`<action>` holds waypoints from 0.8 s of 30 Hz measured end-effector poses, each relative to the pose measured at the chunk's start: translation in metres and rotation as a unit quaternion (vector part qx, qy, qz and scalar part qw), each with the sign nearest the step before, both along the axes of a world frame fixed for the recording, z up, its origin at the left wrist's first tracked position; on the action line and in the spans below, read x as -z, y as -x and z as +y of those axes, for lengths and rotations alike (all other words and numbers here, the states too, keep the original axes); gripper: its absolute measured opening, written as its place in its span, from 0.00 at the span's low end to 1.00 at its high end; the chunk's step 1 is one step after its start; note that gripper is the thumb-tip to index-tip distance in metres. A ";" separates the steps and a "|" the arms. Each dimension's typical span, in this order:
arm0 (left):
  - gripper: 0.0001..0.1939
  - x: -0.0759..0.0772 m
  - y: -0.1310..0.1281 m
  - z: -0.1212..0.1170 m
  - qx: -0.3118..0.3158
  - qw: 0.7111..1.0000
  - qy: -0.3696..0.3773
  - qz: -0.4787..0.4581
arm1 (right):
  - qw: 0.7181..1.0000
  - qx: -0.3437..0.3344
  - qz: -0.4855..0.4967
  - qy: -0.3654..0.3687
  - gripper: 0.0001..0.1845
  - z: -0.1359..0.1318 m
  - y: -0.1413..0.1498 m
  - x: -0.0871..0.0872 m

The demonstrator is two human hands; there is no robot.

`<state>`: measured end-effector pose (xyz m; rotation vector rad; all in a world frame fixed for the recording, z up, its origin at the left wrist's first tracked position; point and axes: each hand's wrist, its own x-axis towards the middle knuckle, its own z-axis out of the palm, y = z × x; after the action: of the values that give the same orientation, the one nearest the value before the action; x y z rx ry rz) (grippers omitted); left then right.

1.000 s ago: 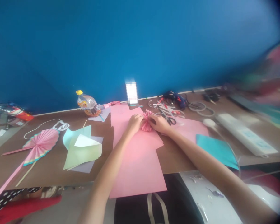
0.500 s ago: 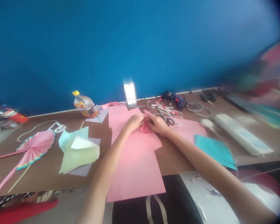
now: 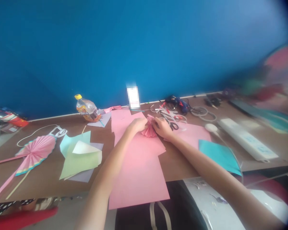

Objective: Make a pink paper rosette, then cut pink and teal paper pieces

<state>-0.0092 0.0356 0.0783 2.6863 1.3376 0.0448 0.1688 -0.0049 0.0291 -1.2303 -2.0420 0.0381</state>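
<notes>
your left hand [image 3: 139,125] and right hand [image 3: 162,127] both pinching a little pleated pink paper fan [image 3: 149,127], pink sheets [image 3: 139,182] underneath

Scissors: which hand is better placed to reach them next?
Probably the right hand: the scissors lie just beside it, while the left hand is across the pleated pink paper. Both hold that paper, though.

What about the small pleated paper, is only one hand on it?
No, the left hand and right hand both hold the pleated paper, one at each side.
</notes>
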 end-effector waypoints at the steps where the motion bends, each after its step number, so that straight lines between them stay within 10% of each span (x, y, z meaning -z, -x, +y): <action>1: 0.06 -0.002 -0.004 0.001 0.000 1.000 0.011 0.014 | 1.000 0.006 0.003 0.000 0.09 0.000 0.000 0.000; 13: 0.10 -0.010 -0.008 -0.011 0.031 0.995 -0.070 0.071 | 0.998 0.060 0.024 0.006 0.08 0.004 -0.004 0.004; 19: 0.11 0.002 0.002 -0.022 0.001 0.981 -0.162 -0.107 | 0.985 0.005 0.169 0.038 0.10 0.001 -0.004 -0.003; 24: 0.16 0.026 0.005 -0.037 -0.027 0.966 -0.179 -0.187 | 0.922 -0.102 0.331 0.175 0.17 -0.003 -0.004 -0.011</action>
<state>-0.0146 -0.0010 0.0521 2.7188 1.3824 0.8307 0.1725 -0.0076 0.0405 -1.0084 -1.5781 0.8389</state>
